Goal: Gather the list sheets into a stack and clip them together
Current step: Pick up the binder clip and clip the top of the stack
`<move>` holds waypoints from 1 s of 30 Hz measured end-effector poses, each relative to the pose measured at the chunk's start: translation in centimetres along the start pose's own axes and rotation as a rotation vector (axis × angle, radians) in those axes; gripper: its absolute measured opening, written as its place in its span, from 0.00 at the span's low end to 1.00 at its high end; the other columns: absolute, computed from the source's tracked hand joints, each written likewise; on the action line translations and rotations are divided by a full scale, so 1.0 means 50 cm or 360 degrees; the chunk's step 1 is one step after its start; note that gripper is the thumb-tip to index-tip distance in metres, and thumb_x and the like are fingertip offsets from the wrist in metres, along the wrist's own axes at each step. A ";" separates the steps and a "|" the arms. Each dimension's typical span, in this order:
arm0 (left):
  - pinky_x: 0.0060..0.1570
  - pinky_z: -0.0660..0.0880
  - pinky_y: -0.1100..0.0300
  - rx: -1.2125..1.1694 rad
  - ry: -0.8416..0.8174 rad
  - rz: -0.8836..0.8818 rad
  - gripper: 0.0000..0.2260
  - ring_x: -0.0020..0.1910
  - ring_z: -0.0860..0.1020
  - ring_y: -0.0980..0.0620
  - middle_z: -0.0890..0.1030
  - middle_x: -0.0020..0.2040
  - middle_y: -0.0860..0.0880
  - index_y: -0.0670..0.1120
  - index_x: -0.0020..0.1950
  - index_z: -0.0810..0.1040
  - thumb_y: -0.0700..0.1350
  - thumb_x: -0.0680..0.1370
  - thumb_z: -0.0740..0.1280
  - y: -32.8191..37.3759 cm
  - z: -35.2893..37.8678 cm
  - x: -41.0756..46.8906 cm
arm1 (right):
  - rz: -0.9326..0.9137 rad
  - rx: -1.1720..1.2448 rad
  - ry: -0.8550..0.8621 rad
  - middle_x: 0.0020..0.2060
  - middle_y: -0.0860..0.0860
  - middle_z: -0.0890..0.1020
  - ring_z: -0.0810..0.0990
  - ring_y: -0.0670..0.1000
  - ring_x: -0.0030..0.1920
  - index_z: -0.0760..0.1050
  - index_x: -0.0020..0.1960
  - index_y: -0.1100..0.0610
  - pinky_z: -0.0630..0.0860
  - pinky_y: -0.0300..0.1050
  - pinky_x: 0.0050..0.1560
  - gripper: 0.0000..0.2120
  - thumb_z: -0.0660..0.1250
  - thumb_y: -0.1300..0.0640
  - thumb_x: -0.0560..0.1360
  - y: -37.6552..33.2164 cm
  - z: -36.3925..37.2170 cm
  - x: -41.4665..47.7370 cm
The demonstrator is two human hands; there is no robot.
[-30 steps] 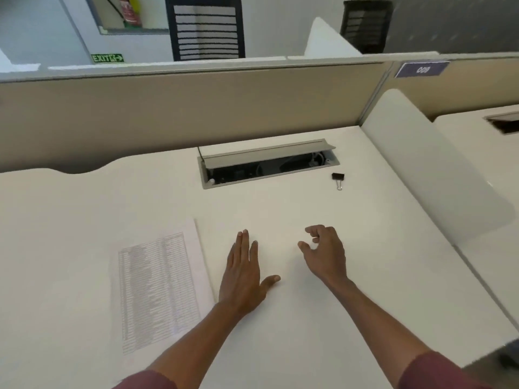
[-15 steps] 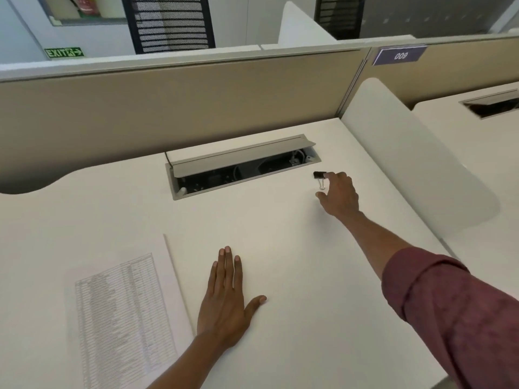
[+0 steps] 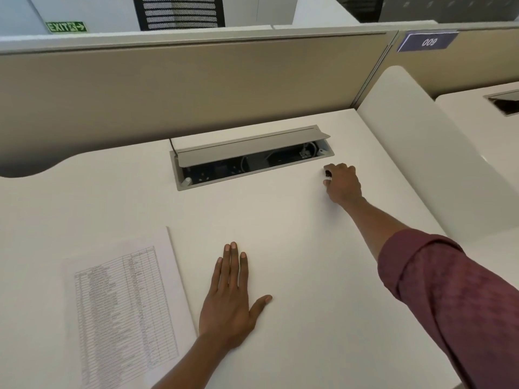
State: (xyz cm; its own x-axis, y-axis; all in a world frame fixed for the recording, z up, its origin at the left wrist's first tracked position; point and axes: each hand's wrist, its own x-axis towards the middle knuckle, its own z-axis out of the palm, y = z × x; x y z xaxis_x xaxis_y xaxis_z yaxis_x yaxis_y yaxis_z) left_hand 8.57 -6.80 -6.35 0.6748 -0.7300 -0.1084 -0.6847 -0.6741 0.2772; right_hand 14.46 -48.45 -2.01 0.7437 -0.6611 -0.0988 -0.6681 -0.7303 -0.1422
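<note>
A printed list sheet (image 3: 123, 307) lies flat on the white desk (image 3: 295, 248) at the near left; I cannot tell whether more sheets lie under it. My left hand (image 3: 231, 300) rests flat on the desk just right of the sheet, fingers straight. Far out to the right, by the cable box's right end, my right hand (image 3: 341, 182) has its fingers curled round a small black binder clip (image 3: 327, 173). Only a dark corner of the clip shows between fingers and thumb.
A grey cable box (image 3: 252, 158) with its lid propped open is sunk into the desk at the back. A beige partition (image 3: 196, 88) walls off the far side. A white rounded side divider (image 3: 438, 169) stands on the right, with another desk beyond it.
My right hand reached from mid-desk out to the binder clip and closed its fingers round it. The left hand stayed flat beside the sheet.
</note>
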 end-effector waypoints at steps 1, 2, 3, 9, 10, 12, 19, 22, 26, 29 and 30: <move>0.84 0.45 0.47 0.0003 -0.0005 -0.0002 0.45 0.88 0.38 0.44 0.37 0.88 0.41 0.41 0.87 0.42 0.72 0.84 0.48 0.000 0.000 0.000 | 0.0001 0.0000 0.0028 0.62 0.61 0.77 0.72 0.64 0.65 0.76 0.70 0.56 0.77 0.55 0.53 0.16 0.65 0.60 0.82 -0.001 0.002 -0.002; 0.84 0.45 0.47 0.0007 -0.0012 -0.0004 0.45 0.88 0.38 0.44 0.36 0.88 0.41 0.41 0.87 0.42 0.72 0.84 0.48 0.001 -0.002 0.000 | -0.0002 -0.0005 0.0054 0.60 0.62 0.77 0.73 0.64 0.64 0.78 0.68 0.56 0.77 0.55 0.51 0.15 0.66 0.60 0.82 -0.002 0.002 -0.004; 0.84 0.45 0.47 0.0013 -0.0026 -0.0006 0.45 0.88 0.38 0.44 0.36 0.88 0.41 0.41 0.87 0.42 0.73 0.84 0.48 0.001 -0.001 -0.001 | -0.0007 -0.0008 0.0076 0.59 0.62 0.78 0.74 0.64 0.63 0.79 0.66 0.57 0.77 0.54 0.50 0.13 0.67 0.60 0.82 -0.003 0.002 -0.007; 0.84 0.45 0.46 -0.0016 -0.0031 -0.0016 0.45 0.88 0.38 0.43 0.37 0.88 0.41 0.41 0.87 0.43 0.72 0.84 0.48 0.002 -0.003 0.000 | -0.0020 0.0233 0.0156 0.53 0.62 0.81 0.81 0.64 0.55 0.83 0.59 0.56 0.77 0.51 0.49 0.10 0.71 0.59 0.79 0.005 0.005 -0.037; 0.84 0.45 0.46 -0.0029 -0.0054 -0.0018 0.45 0.88 0.38 0.43 0.37 0.88 0.41 0.41 0.87 0.43 0.72 0.84 0.48 0.001 -0.005 0.001 | 0.0018 0.0377 0.0180 0.52 0.61 0.82 0.83 0.62 0.52 0.84 0.58 0.55 0.76 0.48 0.49 0.09 0.71 0.59 0.78 0.000 0.000 -0.051; 0.84 0.43 0.47 -0.0072 -0.0090 -0.0009 0.45 0.87 0.36 0.43 0.35 0.87 0.41 0.41 0.87 0.42 0.72 0.84 0.48 -0.001 -0.013 0.002 | 0.0118 0.0707 0.0209 0.48 0.57 0.87 0.86 0.56 0.44 0.85 0.56 0.54 0.74 0.41 0.46 0.08 0.73 0.59 0.77 -0.026 -0.012 -0.085; 0.81 0.66 0.54 -0.0816 -0.0101 -0.0319 0.27 0.84 0.64 0.53 0.69 0.83 0.52 0.51 0.78 0.72 0.61 0.82 0.69 -0.015 -0.134 -0.006 | 0.0154 0.1745 0.0022 0.43 0.51 0.89 0.89 0.54 0.42 0.87 0.53 0.53 0.87 0.54 0.54 0.08 0.80 0.59 0.74 -0.183 -0.050 -0.283; 0.65 0.81 0.54 -0.1233 0.0072 -0.0570 0.15 0.60 0.84 0.60 0.86 0.60 0.59 0.53 0.63 0.82 0.55 0.79 0.76 -0.005 -0.197 -0.039 | 0.0088 0.1867 -0.0140 0.43 0.51 0.89 0.89 0.53 0.42 0.87 0.52 0.53 0.87 0.55 0.54 0.07 0.80 0.59 0.74 -0.251 -0.065 -0.393; 0.52 0.82 0.67 -0.1448 0.0198 -0.0702 0.10 0.50 0.85 0.63 0.88 0.51 0.61 0.55 0.57 0.84 0.52 0.78 0.78 0.009 -0.257 -0.111 | 0.0056 0.1924 -0.0348 0.44 0.50 0.90 0.89 0.54 0.42 0.87 0.51 0.52 0.86 0.55 0.54 0.07 0.80 0.58 0.74 -0.321 -0.076 -0.525; 0.45 0.78 0.74 -0.1503 0.0305 -0.0832 0.06 0.47 0.85 0.64 0.88 0.46 0.61 0.55 0.53 0.87 0.51 0.77 0.79 0.014 -0.271 -0.167 | 0.0039 0.1948 -0.0452 0.44 0.50 0.90 0.89 0.54 0.41 0.87 0.51 0.51 0.86 0.54 0.53 0.06 0.80 0.58 0.74 -0.359 -0.083 -0.604; 0.45 0.78 0.74 -0.1508 0.0349 -0.0876 0.04 0.46 0.85 0.64 0.88 0.44 0.62 0.54 0.51 0.88 0.50 0.77 0.79 0.014 -0.271 -0.185 | 0.0048 0.1957 -0.0479 0.44 0.50 0.89 0.89 0.54 0.41 0.87 0.51 0.51 0.86 0.53 0.52 0.06 0.79 0.58 0.75 -0.370 -0.084 -0.624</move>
State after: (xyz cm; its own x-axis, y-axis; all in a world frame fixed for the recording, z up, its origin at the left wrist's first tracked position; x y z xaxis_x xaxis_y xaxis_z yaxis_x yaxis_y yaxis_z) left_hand 5.61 1.01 7.80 0.9192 -0.2601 -0.2955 0.1456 -0.4728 0.8691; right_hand 3.49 -15.04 7.85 0.8122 -0.4916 -0.3142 -0.3436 0.0321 -0.9386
